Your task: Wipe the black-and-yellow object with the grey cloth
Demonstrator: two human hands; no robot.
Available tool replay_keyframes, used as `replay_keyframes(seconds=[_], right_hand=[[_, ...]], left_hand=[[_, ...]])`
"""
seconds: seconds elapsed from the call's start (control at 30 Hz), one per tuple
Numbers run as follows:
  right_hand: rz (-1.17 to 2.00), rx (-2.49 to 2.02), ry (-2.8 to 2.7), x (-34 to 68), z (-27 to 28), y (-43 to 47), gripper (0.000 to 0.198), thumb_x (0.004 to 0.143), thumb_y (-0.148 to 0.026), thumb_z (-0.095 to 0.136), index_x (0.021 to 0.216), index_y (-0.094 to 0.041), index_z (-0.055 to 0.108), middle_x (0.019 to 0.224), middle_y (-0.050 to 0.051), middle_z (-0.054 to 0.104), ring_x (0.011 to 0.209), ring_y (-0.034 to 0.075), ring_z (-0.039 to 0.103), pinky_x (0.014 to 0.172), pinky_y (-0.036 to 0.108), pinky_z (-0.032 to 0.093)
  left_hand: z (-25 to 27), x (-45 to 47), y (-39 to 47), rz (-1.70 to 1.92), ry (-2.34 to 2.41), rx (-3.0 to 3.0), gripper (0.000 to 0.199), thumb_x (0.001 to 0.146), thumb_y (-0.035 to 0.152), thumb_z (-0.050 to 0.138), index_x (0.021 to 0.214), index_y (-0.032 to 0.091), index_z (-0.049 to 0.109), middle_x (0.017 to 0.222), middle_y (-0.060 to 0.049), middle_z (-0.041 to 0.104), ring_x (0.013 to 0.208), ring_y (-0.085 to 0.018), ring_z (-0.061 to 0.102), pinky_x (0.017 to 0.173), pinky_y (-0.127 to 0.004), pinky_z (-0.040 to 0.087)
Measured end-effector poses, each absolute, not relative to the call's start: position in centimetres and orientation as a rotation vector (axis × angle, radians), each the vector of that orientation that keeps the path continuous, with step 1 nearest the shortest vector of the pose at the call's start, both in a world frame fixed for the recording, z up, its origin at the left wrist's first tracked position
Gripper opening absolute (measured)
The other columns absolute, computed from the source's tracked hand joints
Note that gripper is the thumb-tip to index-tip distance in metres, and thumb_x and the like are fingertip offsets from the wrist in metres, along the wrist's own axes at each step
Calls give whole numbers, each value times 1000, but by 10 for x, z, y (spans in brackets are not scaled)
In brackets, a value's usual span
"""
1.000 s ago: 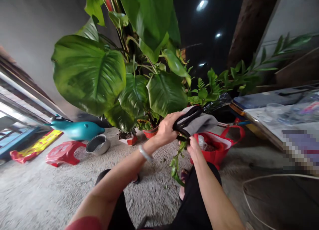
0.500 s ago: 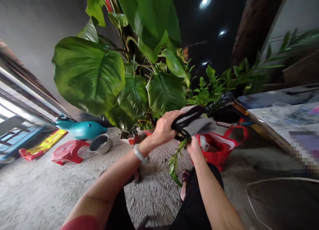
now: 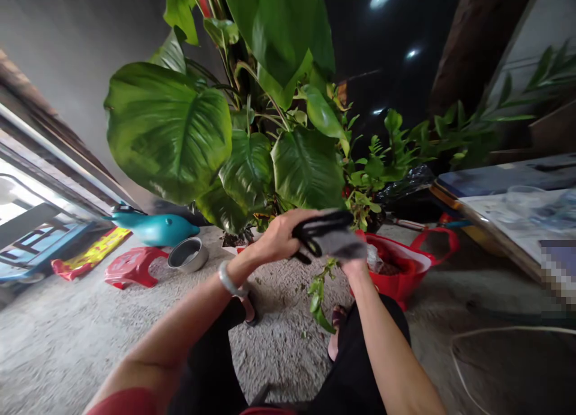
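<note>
Black-and-grey work gloves (image 3: 326, 232) are gripped in my left hand (image 3: 283, 235), whose fingers are closed round the black end. Their grey part lies over my right hand (image 3: 354, 266) and hides most of its fingers. A leafy green stem (image 3: 317, 295) hangs below my right hand, its upper end running up into that hand's grip. Beside my right wrist is a red bag (image 3: 396, 283) with a clear plastic wrapper and dark reddish-brown contents inside. Behind both hands rises a large-leaved potted plant (image 3: 308, 166).
To the left on the rough concrete floor are a red plastic stool (image 3: 132, 268), a metal bowl (image 3: 188, 256) and a teal ride-on toy (image 3: 164, 228). A cluttered table (image 3: 486, 208) stands at the right, with a pale cable (image 3: 454, 349) on the floor below.
My left hand and the gloves have moved slightly left and down, and the grey part now covers more of my right hand. The view has shifted a little.
</note>
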State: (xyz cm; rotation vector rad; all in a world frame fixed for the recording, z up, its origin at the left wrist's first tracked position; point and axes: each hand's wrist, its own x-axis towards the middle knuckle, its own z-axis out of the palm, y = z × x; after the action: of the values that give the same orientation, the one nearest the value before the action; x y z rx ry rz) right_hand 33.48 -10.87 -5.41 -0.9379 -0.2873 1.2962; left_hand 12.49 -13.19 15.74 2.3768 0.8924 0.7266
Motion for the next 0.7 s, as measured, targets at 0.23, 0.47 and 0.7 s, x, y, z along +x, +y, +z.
replay_keyframes(seconds=[0.23, 0.47, 0.7], right_hand=[[1560, -703, -198, 342, -51, -114, 33, 87, -59, 68, 96, -27, 73, 87, 5, 81, 97, 32, 79, 83, 51, 65], [1598, -500, -182, 339, -61, -108, 24, 88, -48, 71, 101, -28, 76, 92, 3, 84, 98, 31, 81, 90, 53, 66], [1552, -473, -162, 331, -60, -105, 24, 94, -48, 64, 103, -29, 76, 95, 2, 84, 107, 27, 78, 97, 49, 65]], left_hand=[[93, 114, -151, 128, 666, 2439, 64, 68, 2, 60, 128, 21, 75, 127, -10, 80, 121, -31, 73, 109, -46, 57], [148, 74, -164, 297, 579, 2384, 73, 71, 2, 55, 138, 25, 70, 136, -7, 76, 125, -26, 71, 111, -43, 56], [94, 145, -126, 887, 849, 2568, 67, 72, 3, 56, 135, 19, 68, 137, -13, 73, 131, -30, 66, 116, -51, 51]])
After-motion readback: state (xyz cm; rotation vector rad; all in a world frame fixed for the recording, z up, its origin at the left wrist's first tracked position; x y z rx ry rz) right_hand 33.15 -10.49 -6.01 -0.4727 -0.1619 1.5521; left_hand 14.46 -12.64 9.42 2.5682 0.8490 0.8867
